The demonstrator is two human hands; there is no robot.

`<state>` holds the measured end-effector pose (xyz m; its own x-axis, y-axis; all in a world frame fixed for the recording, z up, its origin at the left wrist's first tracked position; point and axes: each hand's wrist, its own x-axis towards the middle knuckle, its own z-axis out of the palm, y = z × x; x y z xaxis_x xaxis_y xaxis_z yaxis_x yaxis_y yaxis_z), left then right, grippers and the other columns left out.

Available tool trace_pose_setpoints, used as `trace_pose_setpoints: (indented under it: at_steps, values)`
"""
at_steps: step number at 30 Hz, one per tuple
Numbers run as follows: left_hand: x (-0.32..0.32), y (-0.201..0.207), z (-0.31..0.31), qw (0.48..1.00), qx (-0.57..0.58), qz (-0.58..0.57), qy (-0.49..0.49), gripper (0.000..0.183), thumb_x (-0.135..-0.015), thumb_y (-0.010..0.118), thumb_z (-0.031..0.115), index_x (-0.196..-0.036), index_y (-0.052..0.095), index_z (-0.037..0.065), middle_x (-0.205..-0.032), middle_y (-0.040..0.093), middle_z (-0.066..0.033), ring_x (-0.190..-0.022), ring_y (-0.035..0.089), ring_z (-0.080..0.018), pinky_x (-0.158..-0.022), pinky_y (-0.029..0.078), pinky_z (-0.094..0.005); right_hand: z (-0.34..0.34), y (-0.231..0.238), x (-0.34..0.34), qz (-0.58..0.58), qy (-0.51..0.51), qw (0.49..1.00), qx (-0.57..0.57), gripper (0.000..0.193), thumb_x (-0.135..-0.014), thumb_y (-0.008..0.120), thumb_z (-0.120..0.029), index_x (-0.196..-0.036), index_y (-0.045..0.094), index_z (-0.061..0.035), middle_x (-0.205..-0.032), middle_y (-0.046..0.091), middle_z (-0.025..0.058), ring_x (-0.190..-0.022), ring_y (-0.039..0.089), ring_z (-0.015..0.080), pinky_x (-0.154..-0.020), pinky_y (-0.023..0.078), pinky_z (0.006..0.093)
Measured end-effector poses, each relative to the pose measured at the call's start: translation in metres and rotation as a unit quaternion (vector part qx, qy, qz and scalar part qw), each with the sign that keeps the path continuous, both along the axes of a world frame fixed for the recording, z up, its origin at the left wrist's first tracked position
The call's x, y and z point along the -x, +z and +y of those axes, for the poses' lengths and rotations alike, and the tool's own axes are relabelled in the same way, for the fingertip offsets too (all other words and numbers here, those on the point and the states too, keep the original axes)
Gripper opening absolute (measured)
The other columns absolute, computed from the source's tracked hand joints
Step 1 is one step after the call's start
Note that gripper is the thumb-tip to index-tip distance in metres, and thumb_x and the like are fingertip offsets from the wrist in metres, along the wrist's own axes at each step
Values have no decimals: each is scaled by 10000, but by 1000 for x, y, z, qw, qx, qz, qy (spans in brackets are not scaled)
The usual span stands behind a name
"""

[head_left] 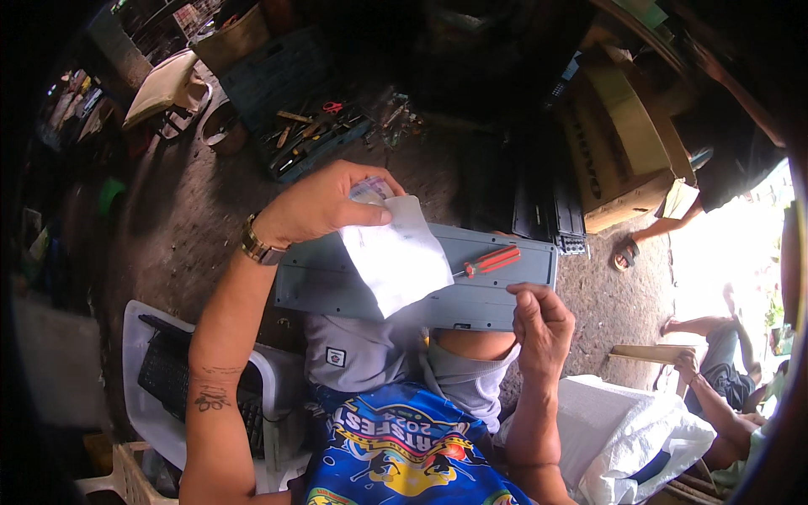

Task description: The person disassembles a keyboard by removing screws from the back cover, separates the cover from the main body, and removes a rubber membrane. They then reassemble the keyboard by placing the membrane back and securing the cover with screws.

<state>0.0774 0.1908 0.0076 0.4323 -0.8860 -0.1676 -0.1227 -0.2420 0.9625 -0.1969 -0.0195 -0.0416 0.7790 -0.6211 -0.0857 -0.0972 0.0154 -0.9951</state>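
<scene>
Raised over my lap, my left hand [313, 206] is closed on a sheet of white paper [400, 257]. A purplish, folded piece that looks like a banknote [370, 190] shows between its fingers. Below the paper, a flat grey panel [324, 282], like a keyboard's underside with small screw holes, lies across my thighs. A screwdriver [492, 261] with a red handle rests on it, its tip close to the paper's edge. My right hand [545, 328] is at the panel's right end, thumb and fingers pinched together; what they hold, if anything, is too small to see.
An open toolbox [290, 168] with mixed tools lies ahead on the floor. Black keyboards [539, 198] lean by a cardboard box [623, 139] at right. A white chair [143, 337] holding a black keyboard stands left, a white sack [623, 421] right. Other people's limbs show at far right.
</scene>
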Motion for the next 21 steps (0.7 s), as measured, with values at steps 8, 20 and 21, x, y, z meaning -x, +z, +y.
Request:
trace_pose_setpoints:
  at_steps: [8,20,21]
  values:
    - [11,13,-23,998,-36,6,-50,343,-875,838,207,-1141,742,11,-962,755,-47,-836,683,-89,-786,531,-251,4,13,-40,82,143,971,175,264,-979,752,-223,-1087,750,19,-916,759,68,-849,655,93,-787,514,262]
    - [28,-26,-30,942,191,220,165,378,-1097,556,313,-1305,643,9,-1161,746,-149,-1045,732,-208,-928,589,-343,0,1,-55,-20,154,982,-112,355,-1006,736,-275,-1194,728,27,-996,761,66,-908,679,104,-817,541,280]
    - [30,-31,-31,934,202,230,182,388,-1090,572,313,-1310,634,-1,-1171,742,-146,-1063,726,-211,-941,583,-349,-1,2,-55,-31,155,981,-111,352,-1009,733,-270,-1201,726,25,-1003,760,62,-911,678,103,-821,542,278]
